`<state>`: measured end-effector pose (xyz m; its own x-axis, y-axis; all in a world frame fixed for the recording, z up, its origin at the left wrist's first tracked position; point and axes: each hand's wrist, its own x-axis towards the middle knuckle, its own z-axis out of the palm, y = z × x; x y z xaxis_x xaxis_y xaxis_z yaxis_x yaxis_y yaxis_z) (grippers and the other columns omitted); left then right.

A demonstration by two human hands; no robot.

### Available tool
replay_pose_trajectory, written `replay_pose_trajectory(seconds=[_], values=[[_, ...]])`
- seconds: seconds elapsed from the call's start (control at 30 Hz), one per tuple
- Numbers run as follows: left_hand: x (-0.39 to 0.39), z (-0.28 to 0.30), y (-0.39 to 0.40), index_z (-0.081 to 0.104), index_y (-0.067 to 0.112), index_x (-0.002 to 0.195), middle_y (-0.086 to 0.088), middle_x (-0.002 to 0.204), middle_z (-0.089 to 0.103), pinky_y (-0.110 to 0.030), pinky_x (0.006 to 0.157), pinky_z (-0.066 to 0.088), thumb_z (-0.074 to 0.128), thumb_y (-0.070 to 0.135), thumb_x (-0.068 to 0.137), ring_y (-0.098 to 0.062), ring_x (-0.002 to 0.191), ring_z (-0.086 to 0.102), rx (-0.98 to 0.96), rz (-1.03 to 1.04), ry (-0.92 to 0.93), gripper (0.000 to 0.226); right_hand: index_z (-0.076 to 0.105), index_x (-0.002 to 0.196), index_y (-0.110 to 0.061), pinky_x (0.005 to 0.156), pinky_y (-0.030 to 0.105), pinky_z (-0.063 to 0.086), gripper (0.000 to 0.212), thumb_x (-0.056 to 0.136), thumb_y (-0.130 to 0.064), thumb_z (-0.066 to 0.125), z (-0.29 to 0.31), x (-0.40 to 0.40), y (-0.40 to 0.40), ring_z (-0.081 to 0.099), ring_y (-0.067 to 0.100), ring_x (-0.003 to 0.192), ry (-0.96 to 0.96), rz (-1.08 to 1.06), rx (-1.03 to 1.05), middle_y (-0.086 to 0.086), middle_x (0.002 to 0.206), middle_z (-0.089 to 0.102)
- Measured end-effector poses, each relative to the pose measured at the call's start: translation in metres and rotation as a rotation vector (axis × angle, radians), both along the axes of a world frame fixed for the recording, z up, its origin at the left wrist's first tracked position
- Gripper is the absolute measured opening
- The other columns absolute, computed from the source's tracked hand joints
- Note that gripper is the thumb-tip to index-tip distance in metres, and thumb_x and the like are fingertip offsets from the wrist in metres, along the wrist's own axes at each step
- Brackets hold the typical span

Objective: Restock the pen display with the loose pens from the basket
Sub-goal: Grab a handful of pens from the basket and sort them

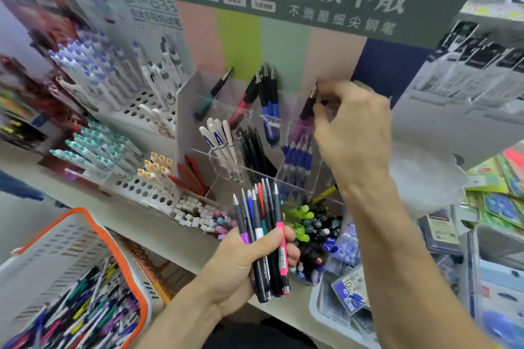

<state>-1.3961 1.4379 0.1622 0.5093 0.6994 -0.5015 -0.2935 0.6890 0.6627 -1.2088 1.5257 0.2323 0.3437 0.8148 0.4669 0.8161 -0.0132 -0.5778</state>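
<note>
Left hand (pixel 241 261) grips a pen bundle (pixel 266 238) w/ fingers curled; basket (pixel 85 269) at lower left. Purple pen (pixel 307 110) is pinched by right-hand fingers (pixel 321 110) at display (pixel 255 136)'s top-right slot; should be slid down straight, aligned w/ matching pens.

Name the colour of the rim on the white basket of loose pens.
Orange, running along the top edge of the basket; clearest at lower left of the head view.
</note>
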Motion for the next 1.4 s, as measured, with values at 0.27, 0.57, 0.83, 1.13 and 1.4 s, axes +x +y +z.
replay_pose_trajectory(seconds=[0.27, 0.57, 0.83, 1.13, 1.4], values=[[0.013, 0.006, 0.005, 0.074, 0.001, 0.093, -0.022, 0.085, 0.065, -0.034, 0.072, 0.057, 0.07, 0.016, 0.085, -0.027, 0.075, 0.065, 0.018, 0.017, -0.004, 0.017, 0.075, 0.105, -0.006, 0.085, 0.038, 0.059, 0.021, 0.085, -0.004, 0.077, -0.012, 0.002, 0.02, 0.071, 0.021, 0.088, 0.177, 0.207, 0.113, 0.008, 0.1, 0.072], [0.005, 0.01, 0.025, 0.073, -0.002, 0.095, -0.025, 0.084, 0.065, -0.038, 0.071, 0.056, 0.075, 0.015, 0.081, -0.032, 0.075, 0.064, 0.082, -0.053, -0.053, 0.023, 0.072, 0.098, -0.016, 0.065, 0.026, 0.055, 0.008, 0.092, -0.011, 0.073, -0.017, -0.016, -0.062, 0.068, 0.014, 0.075, 0.369, 0.214, 0.149, -0.007, 0.086, 0.07], [-0.012, 0.016, 0.038, 0.072, 0.022, 0.115, -0.028, 0.073, 0.065, -0.036, 0.061, 0.056, 0.072, 0.024, 0.083, -0.032, 0.064, 0.065, 0.293, -0.153, 0.033, 0.032, 0.071, 0.105, -0.026, 0.068, 0.038, 0.059, 0.024, 0.085, -0.019, 0.082, -0.038, -0.043, -0.091, 0.067, 0.017, 0.064, 0.842, 0.189, -0.327, -0.001, 0.08, 0.073], [-0.03, 0.016, 0.053, 0.071, -0.006, 0.089, -0.026, 0.072, 0.062, -0.032, 0.048, 0.052, 0.068, 0.02, 0.078, -0.029, 0.052, 0.058, 0.127, 0.05, 0.063, 0.028, 0.069, 0.101, -0.014, 0.068, 0.029, 0.057, 0.007, 0.096, -0.01, 0.068, -0.016, -0.039, -0.051, 0.067, 0.02, 0.072, 0.929, 0.272, -0.216, 0.007, 0.085, 0.074], [-0.043, 0.018, 0.064, 0.058, -0.007, 0.114, -0.024, 0.077, 0.062, -0.036, 0.048, 0.052, 0.063, 0.006, 0.083, -0.032, 0.053, 0.058, 0.149, 0.166, 0.016, 0.034, 0.062, 0.118, -0.018, 0.081, 0.026, 0.059, 0.027, 0.095, -0.007, 0.071, 0.017, -0.063, 0.022, 0.071, 0.011, 0.088, 0.42, 0.159, 0.392, -0.012, 0.095, 0.07]])
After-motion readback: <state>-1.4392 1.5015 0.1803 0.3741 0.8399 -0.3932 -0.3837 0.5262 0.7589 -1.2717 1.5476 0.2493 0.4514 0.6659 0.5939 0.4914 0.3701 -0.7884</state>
